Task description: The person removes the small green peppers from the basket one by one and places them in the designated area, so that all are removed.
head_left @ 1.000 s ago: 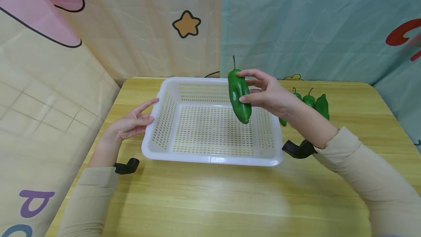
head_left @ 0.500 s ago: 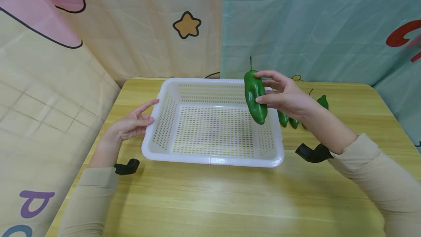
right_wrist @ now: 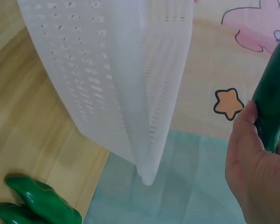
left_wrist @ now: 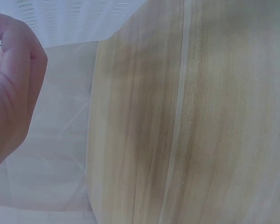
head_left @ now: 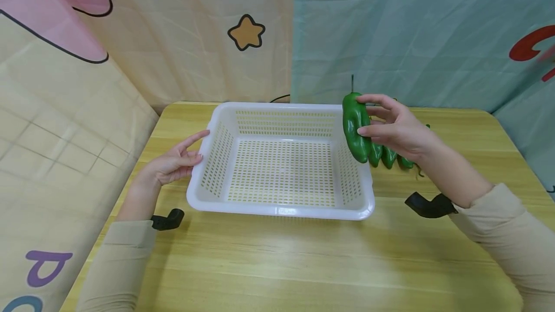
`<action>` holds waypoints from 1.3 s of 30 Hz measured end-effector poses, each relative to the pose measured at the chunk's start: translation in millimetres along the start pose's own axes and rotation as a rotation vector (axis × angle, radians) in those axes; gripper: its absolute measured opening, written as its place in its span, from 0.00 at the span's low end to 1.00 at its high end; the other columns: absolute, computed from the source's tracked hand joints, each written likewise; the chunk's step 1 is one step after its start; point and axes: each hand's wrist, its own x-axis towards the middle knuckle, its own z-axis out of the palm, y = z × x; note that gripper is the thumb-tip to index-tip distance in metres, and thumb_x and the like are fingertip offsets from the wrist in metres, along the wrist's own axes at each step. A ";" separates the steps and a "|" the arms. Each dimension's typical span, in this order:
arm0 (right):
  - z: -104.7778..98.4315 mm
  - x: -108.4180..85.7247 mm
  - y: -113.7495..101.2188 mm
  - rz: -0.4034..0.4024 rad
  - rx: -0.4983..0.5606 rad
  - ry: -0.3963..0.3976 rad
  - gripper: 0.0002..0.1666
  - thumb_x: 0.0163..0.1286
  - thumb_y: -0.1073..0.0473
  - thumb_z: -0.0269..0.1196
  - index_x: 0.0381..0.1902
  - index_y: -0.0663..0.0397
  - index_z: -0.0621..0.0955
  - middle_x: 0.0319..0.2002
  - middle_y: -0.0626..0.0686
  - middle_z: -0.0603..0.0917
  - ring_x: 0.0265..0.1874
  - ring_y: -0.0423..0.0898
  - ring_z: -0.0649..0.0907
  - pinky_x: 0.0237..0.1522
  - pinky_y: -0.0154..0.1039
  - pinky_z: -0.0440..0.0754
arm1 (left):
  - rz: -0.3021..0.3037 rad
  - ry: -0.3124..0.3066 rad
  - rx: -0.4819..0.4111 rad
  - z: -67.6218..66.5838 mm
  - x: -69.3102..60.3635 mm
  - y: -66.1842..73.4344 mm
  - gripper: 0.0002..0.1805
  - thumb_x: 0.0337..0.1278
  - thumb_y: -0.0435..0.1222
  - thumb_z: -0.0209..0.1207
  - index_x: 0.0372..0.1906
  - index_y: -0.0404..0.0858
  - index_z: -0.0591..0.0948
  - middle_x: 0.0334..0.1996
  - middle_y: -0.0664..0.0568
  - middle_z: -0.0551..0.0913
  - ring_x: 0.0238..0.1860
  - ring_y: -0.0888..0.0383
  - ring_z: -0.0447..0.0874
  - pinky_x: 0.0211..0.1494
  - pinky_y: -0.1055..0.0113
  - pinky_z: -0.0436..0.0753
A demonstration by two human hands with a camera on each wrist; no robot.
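Note:
My right hand [head_left: 396, 129] pinches a glossy green pepper [head_left: 356, 126] between thumb and fingers, stem up, over the right rim of a white plastic basket [head_left: 282, 211]. In the right wrist view the pepper [right_wrist: 273, 93] shows at the right edge, with the fingers bent round it. My left hand [head_left: 175, 160] holds the basket's left rim, thumb and fingers at its edge. The left wrist view shows the bent hand [left_wrist: 16, 79] beside the slotted basket wall [left_wrist: 74, 21]; the fingertips are cut off there. No pepper lies in the basket.
Several green peppers [head_left: 389, 157] lie in a row right of the basket, partly behind my right hand. The wooden table [head_left: 277, 259] ends at printed curtains [head_left: 390, 28] behind and at the left. Black curved wrist pieces [head_left: 429, 205] stick out from both sleeves.
My right hand has carried the pepper rightward, from above the basket's inside to its right rim. The left hand keeps its place, and the basket has barely moved.

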 end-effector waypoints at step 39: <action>-79.8 -36.9 8.2 -0.052 0.051 0.080 0.31 0.64 0.81 0.50 0.60 0.48 0.70 0.50 0.52 0.75 0.39 0.46 0.82 0.34 0.38 0.83 | 0.005 -0.021 -0.015 0.6 -0.6 -0.2 0.34 0.64 0.20 0.45 0.69 0.51 0.53 0.46 0.41 0.81 0.46 0.47 0.82 0.44 0.56 0.82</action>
